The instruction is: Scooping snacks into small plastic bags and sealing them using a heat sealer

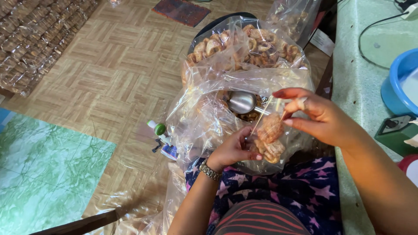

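My left hand (233,150) grips a small clear bag of brown fried snacks (270,138) from below, in the middle of the head view. My right hand (315,114) pinches the bag's twisted top, with a thin pale rubber band (262,116) stretched from its fingers across the neck of the bag. A metal watch sits on my left wrist. Behind the hands lies a big clear plastic bag (204,117) with a metal scoop (242,102) in it, and further back a heap of the same snacks (244,45).
Rows of packed snack bags (35,39) cover the floor at top left. A small bottle with a green cap (159,130) lies on the wooden floor. A blue basin (402,82) and a green box (398,132) stand on the pale surface at right. Green floor covering (48,169) lies at the lower left.
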